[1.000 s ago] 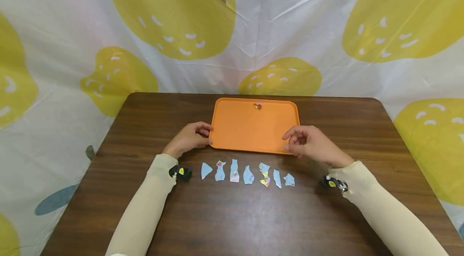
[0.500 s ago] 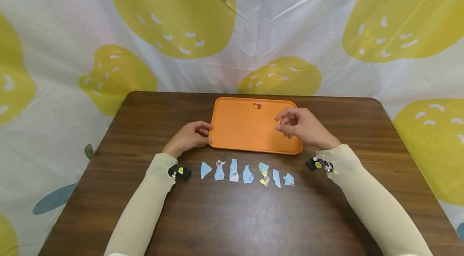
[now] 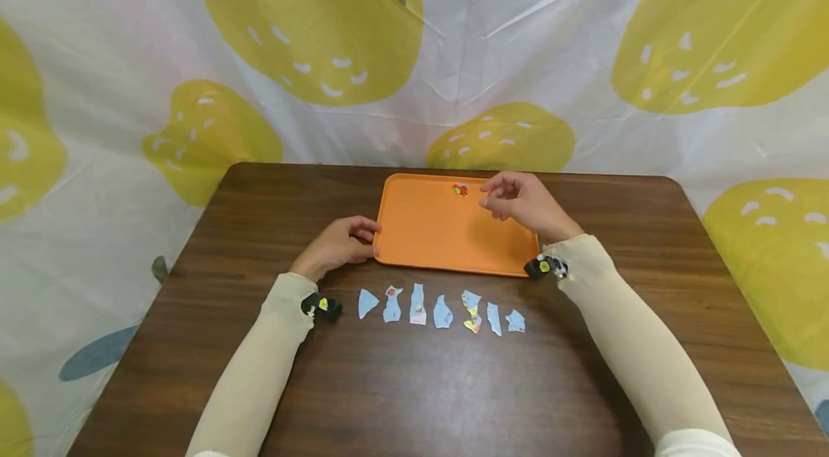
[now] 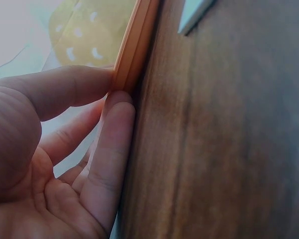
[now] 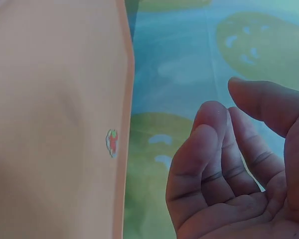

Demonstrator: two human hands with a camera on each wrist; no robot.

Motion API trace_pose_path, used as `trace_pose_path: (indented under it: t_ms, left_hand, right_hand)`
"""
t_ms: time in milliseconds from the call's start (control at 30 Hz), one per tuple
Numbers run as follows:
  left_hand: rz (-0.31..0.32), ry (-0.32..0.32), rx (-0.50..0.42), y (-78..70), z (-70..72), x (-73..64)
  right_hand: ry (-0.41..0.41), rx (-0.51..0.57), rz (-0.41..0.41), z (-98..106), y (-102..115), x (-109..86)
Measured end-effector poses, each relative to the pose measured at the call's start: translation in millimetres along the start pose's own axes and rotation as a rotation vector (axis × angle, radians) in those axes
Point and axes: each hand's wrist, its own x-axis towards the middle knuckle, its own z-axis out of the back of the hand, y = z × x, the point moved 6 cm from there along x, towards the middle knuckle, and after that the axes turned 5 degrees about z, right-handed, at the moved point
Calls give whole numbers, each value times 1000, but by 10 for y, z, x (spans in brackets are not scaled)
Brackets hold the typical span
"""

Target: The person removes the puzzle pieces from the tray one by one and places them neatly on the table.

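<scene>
An orange tray [image 3: 440,234] lies near the back of the table, with a small red and yellow sticker-like piece [image 3: 461,190] close to its far edge. My left hand [image 3: 336,245] touches the tray's left side near the front corner; in the left wrist view its thumb [image 4: 74,87] meets the outer wall and its fingertips sit just beside the corner. Over the right part of the tray hovers my right hand [image 3: 527,205], fingers loosely bent and holding nothing. Its fingertips are a little right of the small piece. The right wrist view shows a gap between thumb and fingers.
In front of the tray, several torn-looking light blue pieces [image 3: 417,304] lie in a row on the dark wooden table [image 3: 414,385]. A white cloth with yellow fruit prints [image 3: 350,133] hangs just behind the table's back edge.
My right hand has left the tray's front right corner and moved away from me and leftward, over the tray toward the small piece. The left hand and the tray have stayed put.
</scene>
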Motion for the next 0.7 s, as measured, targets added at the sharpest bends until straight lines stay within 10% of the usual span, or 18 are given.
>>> trace_pose_path:
  t_ms: [700]
  left_hand:
    - [-7, 8, -16, -14, 9, -4]
  right_hand:
    - [36, -79, -90, -112, -365, 688]
